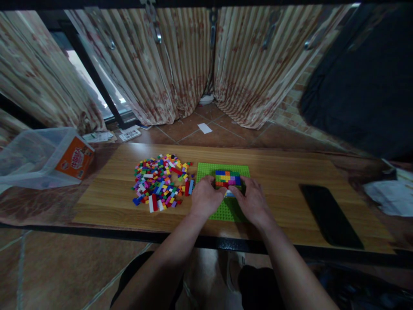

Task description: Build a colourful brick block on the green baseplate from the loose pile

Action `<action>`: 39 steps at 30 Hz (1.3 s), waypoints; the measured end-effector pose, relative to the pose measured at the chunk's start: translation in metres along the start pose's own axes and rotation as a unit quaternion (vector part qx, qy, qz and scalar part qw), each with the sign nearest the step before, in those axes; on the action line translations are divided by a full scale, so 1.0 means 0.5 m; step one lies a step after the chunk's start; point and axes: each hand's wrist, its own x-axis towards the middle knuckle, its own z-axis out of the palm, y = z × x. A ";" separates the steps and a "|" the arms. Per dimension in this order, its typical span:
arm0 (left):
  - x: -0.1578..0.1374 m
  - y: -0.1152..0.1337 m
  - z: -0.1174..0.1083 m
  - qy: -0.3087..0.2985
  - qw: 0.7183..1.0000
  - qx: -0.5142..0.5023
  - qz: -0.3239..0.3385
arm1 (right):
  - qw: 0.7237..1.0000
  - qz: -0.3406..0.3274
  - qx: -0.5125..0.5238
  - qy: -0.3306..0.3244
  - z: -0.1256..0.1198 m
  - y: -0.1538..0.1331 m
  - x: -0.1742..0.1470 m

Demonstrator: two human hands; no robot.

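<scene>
A block of multicoloured toy bricks stands on the green baseplate in the middle of the table. My left hand closes on its left side, thumb at the near edge. From the other side my right hand grips the right part, its thumb also at the near face. The two thumbs almost meet at the front of the block. Light blue and white bricks show low between them. What the fingertips press behind the block is partly hidden.
A pile of loose coloured bricks lies left of the baseplate on the wooden table. A dark phone-shaped slab rests at the right. A clear plastic bin with an orange label stands beyond the table's left end.
</scene>
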 end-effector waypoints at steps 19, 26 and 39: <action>-0.018 -0.020 -0.007 0.003 0.999 -0.011 0.041 | 0.997 0.023 0.031 0.071 -0.014 0.008 0.009; 0.009 -0.041 -0.086 0.091 0.994 -0.051 0.013 | 0.977 -0.149 0.095 0.122 0.007 -0.088 -0.014; 0.055 -0.147 -0.157 0.180 0.953 -0.242 0.018 | 0.960 -0.255 -0.047 -0.104 0.086 -0.197 -0.023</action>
